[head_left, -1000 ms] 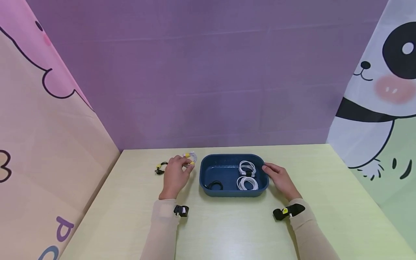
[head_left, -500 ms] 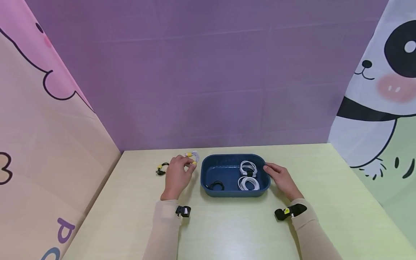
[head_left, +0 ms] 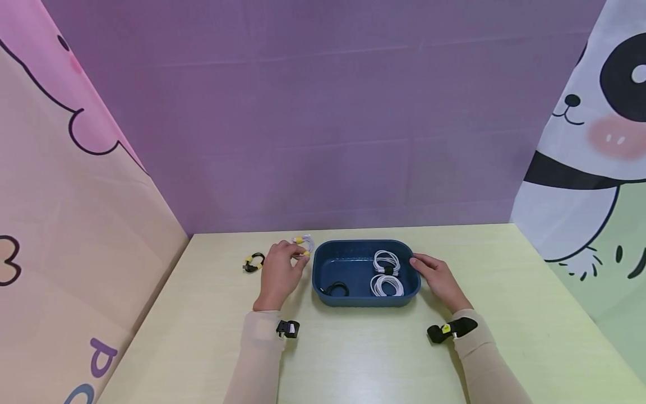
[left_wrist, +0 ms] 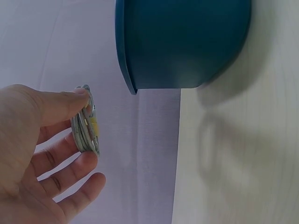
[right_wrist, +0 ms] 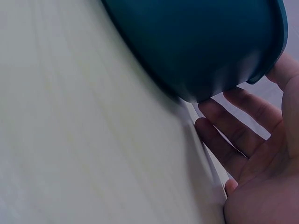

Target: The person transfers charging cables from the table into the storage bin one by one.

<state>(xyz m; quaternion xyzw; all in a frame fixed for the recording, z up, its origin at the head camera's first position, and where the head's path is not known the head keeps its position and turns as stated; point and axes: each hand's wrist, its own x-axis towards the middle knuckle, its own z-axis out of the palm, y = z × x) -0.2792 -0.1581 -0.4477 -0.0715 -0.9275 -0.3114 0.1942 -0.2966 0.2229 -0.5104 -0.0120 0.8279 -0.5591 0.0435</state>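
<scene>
My left hand (head_left: 280, 275) pinches a coiled white cable (left_wrist: 84, 133) with yellow ties between thumb and fingers. It holds the coil above the table, just left of the blue plastic bin (head_left: 333, 302), apart from its wall. At the bin's right end, my right hand (head_left: 439, 282) grips the rim; the right wrist view has its fingertips against the outer wall and the thumb at the rim. Inside the bin, two white cable coils, one at the back (head_left: 386, 260) and one in front (head_left: 387, 285), lie on the right. A black cable coil (head_left: 337, 289) lies front left.
Left of my left hand, a black cable coil with a yellow tie (head_left: 253, 262) lies on the pale wooden table (head_left: 353, 359). A purple backdrop (head_left: 323, 123) rises behind the table's back edge, with printed cloth panels at both sides.
My left hand has moved slightly right with the white cable, closer to the bin. The right hand stays at the bin's right end.
</scene>
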